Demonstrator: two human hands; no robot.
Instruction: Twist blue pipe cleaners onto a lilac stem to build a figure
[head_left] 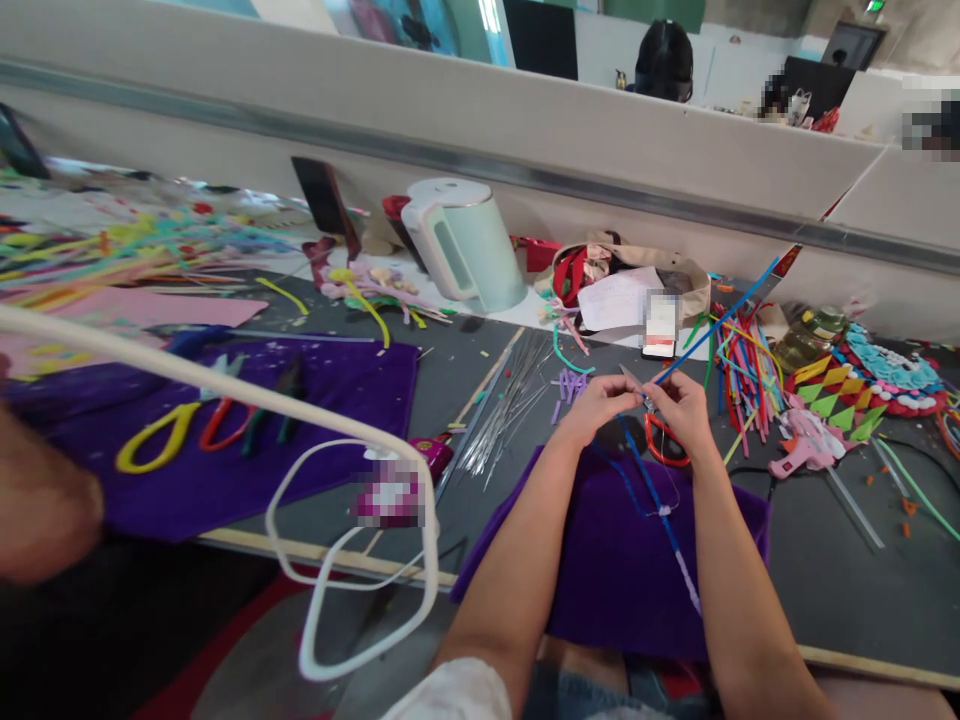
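- Pipe cleaner [651,488], the blue one, is what I am working on: it runs from near my lap, across the purple cloth [600,560], up between my fingers and on as a long straight length toward the upper right.
- Far to my left lie yellow-handled scissors [154,437] and red-handled pliers [221,422] on a second purple cloth [247,440], untouched and well apart from my hands.
- Just left of my hands a bundle of thin metal wires [502,410] is spread on the grey table [862,590], with small purple cut bits [568,384] beside it, so I judge some cutting is already done.
- My left hand [596,405] is pinched narrow on the blue strand, thumb and fingertips closed around it.
- My right hand [679,405] holds red-handled scissors [660,440], the blades pointing left to meet the strand right at my left fingertips; whether the blades are closed on it I cannot quite tell, the spot is small.
- I judge the cut here as not yet finished, since the strand reads as one piece on both sides of my hands.
- Right of my hands a pile of coloured stems [742,375] and a pink glue gun [806,445] lie unused, so I take plenty of stock to be left.
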